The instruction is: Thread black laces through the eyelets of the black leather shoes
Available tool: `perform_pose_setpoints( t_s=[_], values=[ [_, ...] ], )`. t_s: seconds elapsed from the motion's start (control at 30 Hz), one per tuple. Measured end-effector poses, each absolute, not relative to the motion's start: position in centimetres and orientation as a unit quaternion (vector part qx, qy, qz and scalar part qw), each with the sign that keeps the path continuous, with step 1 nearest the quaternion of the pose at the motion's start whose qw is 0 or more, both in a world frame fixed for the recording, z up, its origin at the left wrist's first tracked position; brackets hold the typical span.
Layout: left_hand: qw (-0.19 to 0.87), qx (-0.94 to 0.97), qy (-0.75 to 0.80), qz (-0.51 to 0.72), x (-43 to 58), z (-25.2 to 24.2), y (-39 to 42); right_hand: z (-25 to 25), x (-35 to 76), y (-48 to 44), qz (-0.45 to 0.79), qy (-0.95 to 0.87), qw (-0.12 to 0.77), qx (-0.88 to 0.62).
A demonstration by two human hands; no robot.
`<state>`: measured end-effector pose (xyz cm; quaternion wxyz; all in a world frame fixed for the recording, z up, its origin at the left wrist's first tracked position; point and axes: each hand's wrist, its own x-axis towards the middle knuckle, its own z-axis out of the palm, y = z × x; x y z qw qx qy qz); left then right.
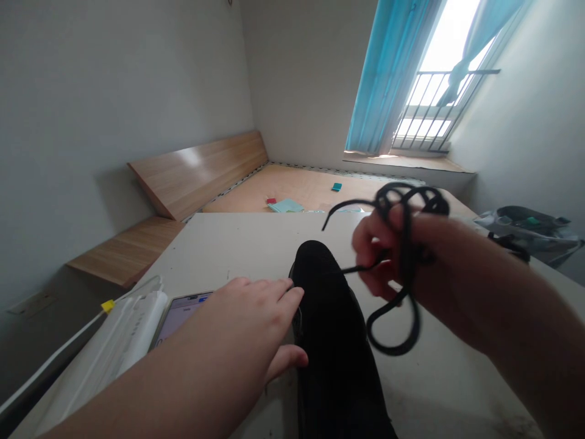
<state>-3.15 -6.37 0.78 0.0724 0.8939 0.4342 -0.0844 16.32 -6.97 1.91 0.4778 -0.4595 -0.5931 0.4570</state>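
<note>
A black shoe [322,317] lies lengthwise on the white tabletop, its rounded toe pointing away from me. My left hand [258,323] grips its left edge, fingertips bent over the side and the thumb apart, lower down against it. To the right, my right hand [388,250] is raised and closed around a long black shoelace [393,350]. Loops of the lace stand above the knuckles, one hangs below the fingers, and a loose end sticks out to the left. One strand runs from the fingers to the shoe's right side. The right hand is slightly blurred.
Left of my forearm are a phone [180,311] with a lit screen and a white device [132,332] with a cable [59,350]. Beyond the white table [237,244] lies a wooden bed board [301,177] with small coloured pieces. A plastic bag [534,228] is at right.
</note>
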Motion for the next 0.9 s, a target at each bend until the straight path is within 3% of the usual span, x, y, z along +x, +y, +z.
perform_pose_setpoints(
  t_s=[0.17, 0.27, 0.43, 0.67, 0.9],
  values=[
    [0.106, 0.899, 0.421, -0.050, -3.5, 0.5, -6.4, -0.2, 14.7, -8.1, 0.195, -0.831, 0.187, -0.487],
    [0.094, 0.897, 0.431, -0.040, -3.7, 0.4, -6.3, -0.1, 16.0, -8.5, 0.175, -0.871, 0.109, -0.445],
    [0.085, 0.902, 0.422, -0.027, -3.7, 0.4, -6.3, 0.7, 16.9, -8.6, 0.177, -0.869, 0.149, -0.438],
    [0.051, 0.892, 0.441, -0.082, -3.2, 0.8, -6.4, -0.7, 14.9, -8.2, 0.176, -0.909, 0.038, -0.377],
    [0.054, 0.849, 0.515, -0.105, -3.1, 1.2, -6.3, 1.5, 16.0, -10.0, 0.020, -0.898, 0.234, -0.372]
  ],
)
